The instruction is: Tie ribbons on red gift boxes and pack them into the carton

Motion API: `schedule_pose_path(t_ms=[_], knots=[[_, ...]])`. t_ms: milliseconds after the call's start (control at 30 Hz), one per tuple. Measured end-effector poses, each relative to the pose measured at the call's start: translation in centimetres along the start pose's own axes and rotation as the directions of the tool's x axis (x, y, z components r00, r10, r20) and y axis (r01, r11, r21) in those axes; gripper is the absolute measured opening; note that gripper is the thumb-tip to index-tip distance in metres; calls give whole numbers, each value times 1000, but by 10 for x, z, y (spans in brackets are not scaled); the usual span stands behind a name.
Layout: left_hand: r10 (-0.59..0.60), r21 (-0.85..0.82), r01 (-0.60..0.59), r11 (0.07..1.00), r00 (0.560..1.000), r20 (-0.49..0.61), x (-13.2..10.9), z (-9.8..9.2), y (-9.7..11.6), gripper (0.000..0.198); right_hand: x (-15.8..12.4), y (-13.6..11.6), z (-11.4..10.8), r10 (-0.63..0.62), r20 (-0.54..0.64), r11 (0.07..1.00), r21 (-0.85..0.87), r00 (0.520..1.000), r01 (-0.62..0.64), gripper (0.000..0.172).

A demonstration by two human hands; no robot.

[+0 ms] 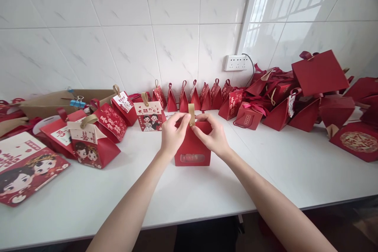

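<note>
A small red gift box (192, 150) with a clear window stands upright on the white table (189, 193) in front of me. A tan ribbon loop (191, 114) sticks up from its top. My left hand (172, 134) pinches the box's top flap on the left side of the loop. My right hand (213, 134) pinches the top on the right side. Both hands have fingers closed on the box top.
A row of folded red boxes (191, 96) lines the tiled wall. Printed red boxes (91, 141) and flat sheets (26, 171) lie at left with a brown paper bag (56, 100). A heap of red boxes (298, 94) fills the right. A wall socket (235, 63) sits behind.
</note>
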State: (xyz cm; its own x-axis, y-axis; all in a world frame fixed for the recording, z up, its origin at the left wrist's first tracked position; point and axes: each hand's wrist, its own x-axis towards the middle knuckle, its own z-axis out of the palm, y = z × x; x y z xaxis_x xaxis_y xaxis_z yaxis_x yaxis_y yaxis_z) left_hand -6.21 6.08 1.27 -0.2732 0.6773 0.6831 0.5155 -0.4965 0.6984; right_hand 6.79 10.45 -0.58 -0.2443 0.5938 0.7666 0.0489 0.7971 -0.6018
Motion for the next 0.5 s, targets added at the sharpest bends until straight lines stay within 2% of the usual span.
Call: schedule_pose_path(t_ms=[67, 167, 333, 500], knots=[[-22, -77, 29, 997, 995, 96, 1, -6, -2, 26, 0, 0, -1, 43, 26, 999, 18, 999, -44, 8], [-52, -190, 88, 978, 980, 190, 2, -15, -7, 22, 0, -1, -2, 78, 49, 996, 31, 996, -79, 7], [-45, -121, 62, 991, 990, 136, -1, -15, -10, 12, -1, -1, -2, 99, 49, 994, 39, 994, -101, 9], [-33, -92, 40, 995, 997, 70, -5, -8, -10, 14, 2, -1, -3, 164, 74, 984, 51, 984, -168, 14]])
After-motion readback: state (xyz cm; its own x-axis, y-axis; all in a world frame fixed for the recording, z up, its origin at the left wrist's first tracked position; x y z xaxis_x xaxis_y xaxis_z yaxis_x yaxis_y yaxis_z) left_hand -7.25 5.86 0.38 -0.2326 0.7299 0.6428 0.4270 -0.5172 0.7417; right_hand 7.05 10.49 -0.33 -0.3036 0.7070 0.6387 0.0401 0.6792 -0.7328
